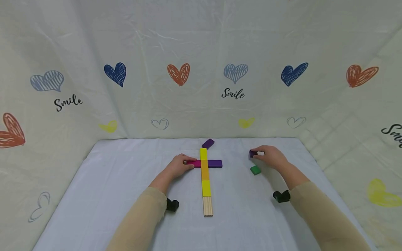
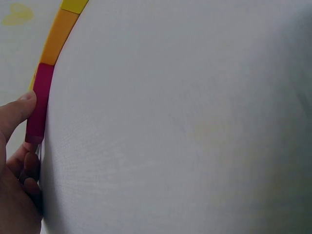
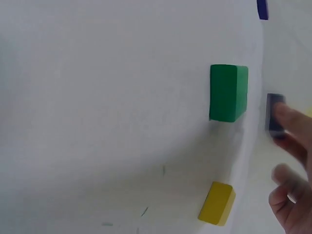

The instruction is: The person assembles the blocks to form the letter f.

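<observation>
My left hand [image 1: 178, 166] holds the outer end of a magenta block [image 1: 197, 164], with the thumb on one side in the left wrist view. The block's inner end meets an orange block [image 1: 205, 170] in a column on the table. Across from it lies a purple block [image 1: 215, 164], forming a cross shape. Yellow blocks [image 1: 206, 188] sit above and below the orange one, and bare wooden blocks [image 1: 207, 206] form the bottom. At the right, my right hand [image 1: 273, 157] pinches a small dark purple block [image 3: 275, 114] between thumb and finger. A green block [image 1: 255, 170] lies nearby.
Another purple block [image 1: 208, 143] lies tilted at the column's top, near the back edge. In the right wrist view a yellow block [image 3: 217, 204] lies by the right hand. A white cloth [image 1: 103, 195] covers the table, and a heart-printed sheet [image 1: 201, 42] hangs behind.
</observation>
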{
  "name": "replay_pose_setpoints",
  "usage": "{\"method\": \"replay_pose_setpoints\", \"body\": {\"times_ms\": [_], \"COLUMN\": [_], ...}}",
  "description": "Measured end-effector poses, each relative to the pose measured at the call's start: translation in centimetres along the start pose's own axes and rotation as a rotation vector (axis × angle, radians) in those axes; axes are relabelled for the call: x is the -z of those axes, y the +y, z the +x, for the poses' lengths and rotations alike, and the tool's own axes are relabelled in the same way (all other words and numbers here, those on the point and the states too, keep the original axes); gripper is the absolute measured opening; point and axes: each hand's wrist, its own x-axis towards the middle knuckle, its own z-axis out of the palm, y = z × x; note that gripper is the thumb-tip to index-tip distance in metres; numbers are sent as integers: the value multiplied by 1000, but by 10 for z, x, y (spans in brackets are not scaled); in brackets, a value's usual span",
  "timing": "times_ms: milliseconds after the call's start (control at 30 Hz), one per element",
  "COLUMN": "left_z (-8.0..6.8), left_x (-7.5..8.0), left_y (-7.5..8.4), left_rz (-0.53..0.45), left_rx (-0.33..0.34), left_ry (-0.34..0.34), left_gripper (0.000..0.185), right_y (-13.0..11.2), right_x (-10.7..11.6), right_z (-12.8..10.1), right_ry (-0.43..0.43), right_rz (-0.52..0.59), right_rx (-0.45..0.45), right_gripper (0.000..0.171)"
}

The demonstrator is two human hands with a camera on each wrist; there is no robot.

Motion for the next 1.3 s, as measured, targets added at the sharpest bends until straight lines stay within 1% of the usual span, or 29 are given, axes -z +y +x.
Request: {"method": "replay_pose_setpoints", "body": {"times_ms": [200,367,567,833,967,1300], "left_z": [1,0,-1,3,4,3], "left_x": [0,0,1,-1,-1,1], "left_y": [-1,1,0,-4,-4,-4], "left_rz": [-1,1,-2,-5,-7,-2], "left_rx": [-4,-3,-8,-7,-4,-7], "left_ry": [0,4,3,3,-8,-4], "left_gripper": [31,31,31,30,31,31], "right_y": [-12,-26,-41,-61,-71,-93], "right_x": [3,0,-8,-21,-26,-41], "right_z": [6,15,33,61,73,96], "right_ry": [4,21,26,33,34,11], "right_rz": [2,16,44,13,-2,39], "right_rx": [19,53,68,102,105,67], "right_gripper": [41,40,39,37,37,37]}}
